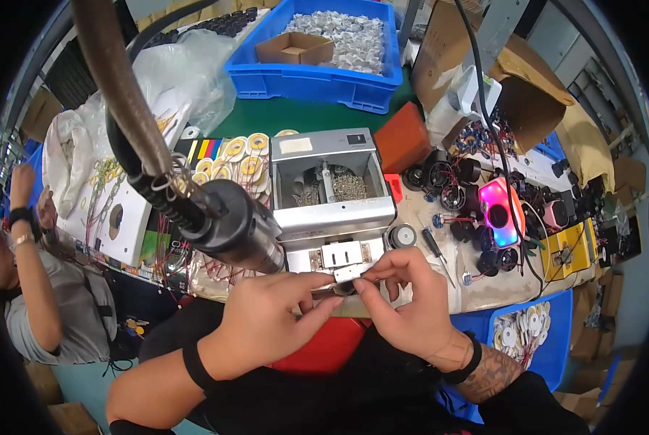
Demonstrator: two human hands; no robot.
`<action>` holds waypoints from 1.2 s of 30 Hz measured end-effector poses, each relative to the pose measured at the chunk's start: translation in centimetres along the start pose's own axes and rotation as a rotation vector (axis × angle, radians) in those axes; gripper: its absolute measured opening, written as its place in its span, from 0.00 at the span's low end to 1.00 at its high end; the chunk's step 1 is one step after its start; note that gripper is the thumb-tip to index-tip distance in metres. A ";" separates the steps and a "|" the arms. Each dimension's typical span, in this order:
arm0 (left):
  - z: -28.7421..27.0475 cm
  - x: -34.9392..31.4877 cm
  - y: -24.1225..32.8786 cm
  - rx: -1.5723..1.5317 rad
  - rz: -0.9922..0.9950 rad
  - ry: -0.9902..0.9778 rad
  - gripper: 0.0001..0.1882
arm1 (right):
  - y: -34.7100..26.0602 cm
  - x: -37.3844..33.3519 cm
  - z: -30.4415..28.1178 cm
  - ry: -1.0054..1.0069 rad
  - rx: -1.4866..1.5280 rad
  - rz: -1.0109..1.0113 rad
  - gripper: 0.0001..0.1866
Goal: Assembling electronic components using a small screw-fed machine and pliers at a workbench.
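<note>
My left hand [277,315] and my right hand [408,308] meet at the front of a grey metal screw feeder [335,217]. Between their fingertips is a small white rectangular part [350,273], with something dark under it that I cannot make out. The right thumb and fingers pinch its right side; the left index fingertip presses at its left end. Just beyond it, a white block with two dark slots [341,254] sits on the feeder's front ledge. Loose screws [350,185] fill the feeder's tray. A black electric screwdriver [241,228] hangs left of the hands.
Several white discs with wires [248,156] lie left of the feeder. A knurled metal cap [401,236], a screwdriver [435,245] and a glowing speaker [500,214] are on the right. Blue bins [317,80] stand behind and at lower right. A co-worker [56,290] sits at left.
</note>
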State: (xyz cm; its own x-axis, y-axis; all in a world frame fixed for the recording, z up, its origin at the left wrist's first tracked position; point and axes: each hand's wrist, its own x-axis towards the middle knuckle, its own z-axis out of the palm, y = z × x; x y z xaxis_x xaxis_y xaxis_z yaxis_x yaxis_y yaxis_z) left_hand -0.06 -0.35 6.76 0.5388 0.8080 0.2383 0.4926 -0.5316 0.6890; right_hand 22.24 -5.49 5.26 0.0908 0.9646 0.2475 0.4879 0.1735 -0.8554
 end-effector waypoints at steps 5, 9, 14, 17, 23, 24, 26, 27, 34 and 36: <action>-0.9 -0.1 -0.3 -0.036 -0.043 -0.005 0.15 | 0.6 -0.5 0.8 0.073 0.145 0.037 0.13; -0.7 -0.1 -0.4 -0.058 -0.015 0.004 0.14 | 0.9 -0.4 0.6 0.054 0.067 -0.014 0.12; 0.2 -0.2 -0.3 0.010 0.022 0.050 0.09 | -0.2 0.0 0.0 0.010 -0.034 -0.013 0.14; 0.3 0.3 0.0 0.010 0.036 0.055 0.08 | -0.2 0.4 -0.3 0.005 -0.070 -0.051 0.14; -0.1 0.4 0.8 0.012 -0.009 0.016 0.06 | -0.3 0.7 -0.3 -0.029 0.008 0.016 0.14; -0.1 0.4 0.7 0.012 -0.005 0.018 0.06 | -0.2 0.8 -0.2 -0.027 0.006 0.013 0.14; -0.3 0.3 0.6 0.000 -0.062 0.004 0.07 | -0.3 1.1 -0.2 -0.069 0.032 0.014 0.13; -0.3 0.3 0.5 0.000 -0.061 0.006 0.07 | -0.4 1.1 -0.2 -0.069 0.031 0.012 0.13; 0.1 0.1 0.5 -0.019 -0.074 0.056 0.09 | 0.2 0.8 0.3 -0.023 0.003 -0.027 0.12; 0.1 0.3 0.5 -0.018 -0.066 0.053 0.09 | 0.3 0.9 0.3 0.007 0.000 -0.039 0.12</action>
State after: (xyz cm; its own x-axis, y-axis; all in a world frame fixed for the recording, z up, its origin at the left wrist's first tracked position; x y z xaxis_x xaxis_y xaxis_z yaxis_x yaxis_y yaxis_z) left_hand 0.41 -0.39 7.10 0.4684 0.8537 0.2278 0.5130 -0.4727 0.7165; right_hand 22.19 -4.57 5.12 0.0777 0.9558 0.2837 0.4913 0.2109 -0.8451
